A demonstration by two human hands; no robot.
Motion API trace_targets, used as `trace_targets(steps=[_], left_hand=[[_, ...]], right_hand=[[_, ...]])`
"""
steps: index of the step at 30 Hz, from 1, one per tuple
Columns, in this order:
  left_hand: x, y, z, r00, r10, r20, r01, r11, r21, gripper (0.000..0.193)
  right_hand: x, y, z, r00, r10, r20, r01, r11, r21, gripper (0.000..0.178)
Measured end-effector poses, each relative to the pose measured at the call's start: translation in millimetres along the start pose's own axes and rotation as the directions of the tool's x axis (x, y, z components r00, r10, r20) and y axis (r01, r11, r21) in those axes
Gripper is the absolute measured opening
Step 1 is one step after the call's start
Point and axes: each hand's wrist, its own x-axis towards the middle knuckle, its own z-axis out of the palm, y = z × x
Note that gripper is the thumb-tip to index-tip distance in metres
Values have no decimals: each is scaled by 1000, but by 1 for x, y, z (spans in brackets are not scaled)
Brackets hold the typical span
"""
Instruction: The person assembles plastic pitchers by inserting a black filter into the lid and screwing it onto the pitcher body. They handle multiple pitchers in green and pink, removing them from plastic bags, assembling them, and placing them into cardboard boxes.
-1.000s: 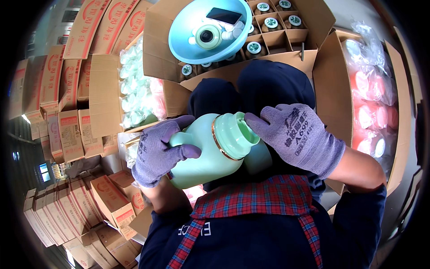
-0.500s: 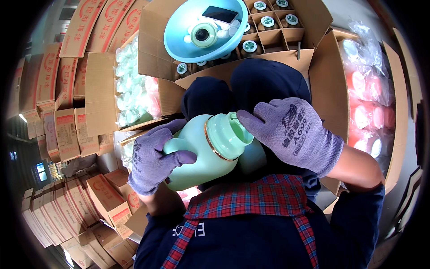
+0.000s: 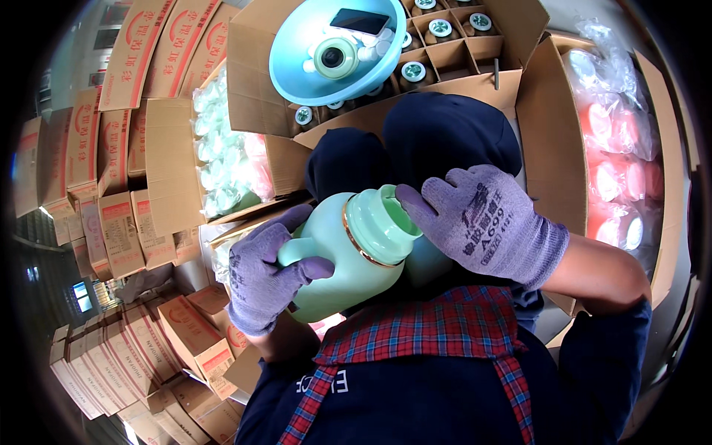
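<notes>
A pale green thermos jug (image 3: 348, 256) with a copper-coloured ring around its shoulder lies tilted over my lap. Its uncapped mouth points up and to the right. My left hand (image 3: 271, 274), in a grey-purple work glove, is wrapped round the jug's handle on the left. My right hand (image 3: 482, 226), gloved the same way, has a fingertip and thumb area at the mouth's rim, with the other fingers curled. Whether anything small sits in that pinch is hidden. Another pale green rounded surface (image 3: 428, 263) shows behind the jug, below my right hand.
Ahead, a light blue basin (image 3: 285, 74) holds a phone (image 3: 361, 21), a round green part (image 3: 336, 58) and white caps, resting on a divided carton (image 3: 475, 93) of capped bottles. Cartons of bagged green parts (image 3: 222, 152) and pink parts (image 3: 619, 178) flank me. Boxes (image 3: 122, 222) are stacked left.
The whole view has shifted slightly, with the jug and both hands appearing a little farther right. Both hands keep the same hold on the jug.
</notes>
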Motion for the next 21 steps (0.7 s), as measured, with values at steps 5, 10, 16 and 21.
trace_targets(steps=[5,10,16,21], left_hand=[[-3,5,4,999,21,-48,-20,1000,20,59],[-10,10,6,997,-2,-72,8,997,73,60],[-24,8,11,991,66,-116,-55,994,96,60],[-35,16,13,985,109,-136,-89,985,145,56]], right_hand=[[-2,-7,-3,995,37,93,-39,999,19,38],[-4,-11,-10,938,148,313,-194,974,121,43],[-10,4,-17,924,113,366,-301,807,508,31],[-12,11,-22,950,257,179,-313,736,600,26]])
